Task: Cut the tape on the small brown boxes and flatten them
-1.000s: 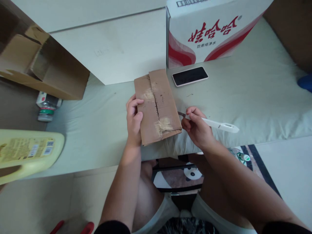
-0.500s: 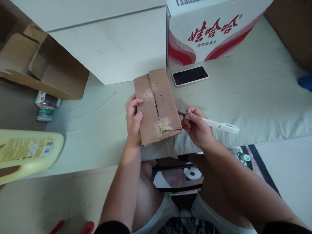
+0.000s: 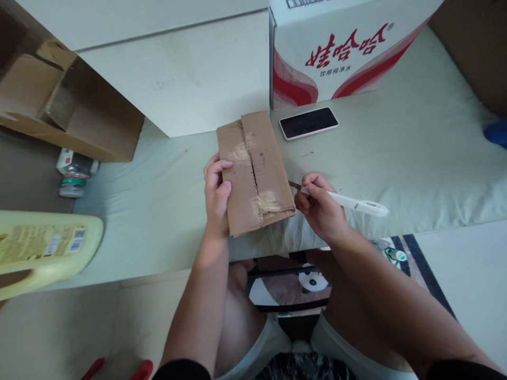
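A flat brown cardboard box (image 3: pixel 241 184) with a dark slit along its middle seam and torn, scuffed patches is tilted up in front of me. My left hand (image 3: pixel 217 195) grips its left edge, thumb and fingertips on the face, other fingers partly hidden behind. In my right hand (image 3: pixel 320 203) is a utility knife (image 3: pixel 356 205) with a white handle, pinched close to its blade. The dark blade points left at the box's right side; whether its tip touches the cardboard I cannot tell.
Behind the box stand a white carton (image 3: pixel 198 79) and a red-and-white water carton (image 3: pixel 336 58). A phone (image 3: pixel 309 123) lies on the pale green sheet (image 3: pixel 396 158). To the left are an open cardboard box (image 3: pixel 103 116), a plastic bottle (image 3: pixel 74 177) and a yellow jug (image 3: pixel 51 243).
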Demonstrator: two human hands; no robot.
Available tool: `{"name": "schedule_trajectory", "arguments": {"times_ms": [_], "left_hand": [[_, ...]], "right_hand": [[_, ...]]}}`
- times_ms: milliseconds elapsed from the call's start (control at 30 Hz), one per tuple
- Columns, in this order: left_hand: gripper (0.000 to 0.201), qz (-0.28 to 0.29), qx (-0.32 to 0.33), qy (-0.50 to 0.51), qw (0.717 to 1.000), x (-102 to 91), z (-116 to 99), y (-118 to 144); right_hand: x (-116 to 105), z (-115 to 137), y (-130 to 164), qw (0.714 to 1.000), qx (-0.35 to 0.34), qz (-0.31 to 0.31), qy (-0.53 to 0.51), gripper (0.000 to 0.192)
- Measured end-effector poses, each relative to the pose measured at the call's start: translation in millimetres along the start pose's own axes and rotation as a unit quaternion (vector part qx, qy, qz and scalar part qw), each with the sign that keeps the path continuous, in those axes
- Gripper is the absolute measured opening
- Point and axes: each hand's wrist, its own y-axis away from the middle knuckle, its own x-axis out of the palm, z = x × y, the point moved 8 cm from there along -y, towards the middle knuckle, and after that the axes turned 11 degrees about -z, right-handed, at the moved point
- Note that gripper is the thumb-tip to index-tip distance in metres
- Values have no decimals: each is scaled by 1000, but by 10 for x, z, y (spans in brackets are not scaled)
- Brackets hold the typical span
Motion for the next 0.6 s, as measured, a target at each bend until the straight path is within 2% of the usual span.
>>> {"name": "schedule_trajectory", "arguments": {"times_ms": [600], "left_hand": [[49,4,5,-6,1000,-6,4,8]], "right_hand": [[-5,-16,9,1000,6,0,-1,31]]}}
